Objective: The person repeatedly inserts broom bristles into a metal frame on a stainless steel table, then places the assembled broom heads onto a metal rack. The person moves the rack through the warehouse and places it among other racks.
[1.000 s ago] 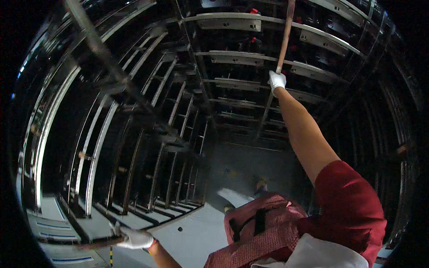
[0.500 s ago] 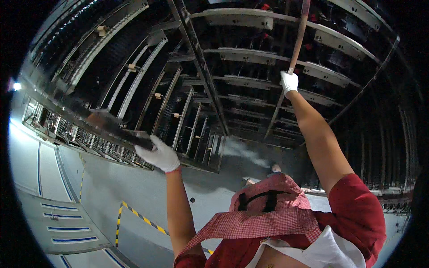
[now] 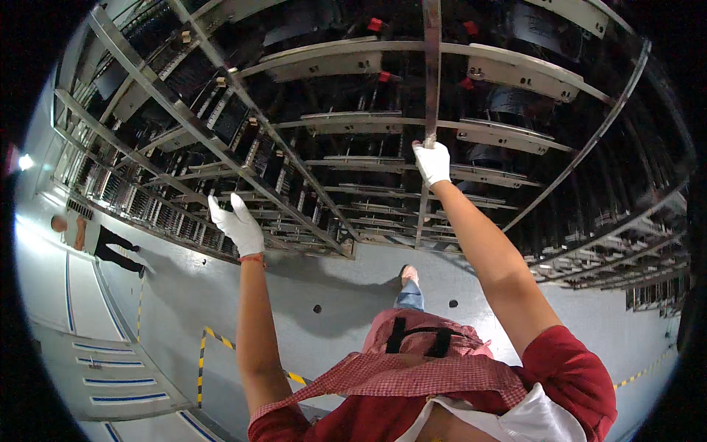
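In a white glove, my right hand point(image 3: 433, 163) is closed around an upright metal bar point(image 3: 432, 74) on the front of a tall shelving rack point(image 3: 361, 121). My left hand point(image 3: 239, 227), also gloved in white, is raised at the rack's left side with fingers and thumb apart. Nothing shows in it. Close beyond those fingers runs a slanting metal frame rail point(image 3: 213, 144); I cannot tell whether they touch. Rows of pale shelf rails point(image 3: 515, 70) cross the rack, with dark contents behind them and small red pieces point(image 3: 375, 24) near the top.
Another person point(image 3: 103, 241) stands at the far left beside a white wall with blue stripes point(image 3: 121, 381). Yellow-black tape point(image 3: 201, 361) marks the grey floor point(image 3: 309, 295). More racking point(image 3: 626, 243) stands on the right. My foot point(image 3: 409, 275) is on the floor before the rack.
My left hand has come off a dark, blurred bar and is now open. My right hand keeps its hold, appearing further left and lower. The rack's angle in view has shifted, and another person has appeared.
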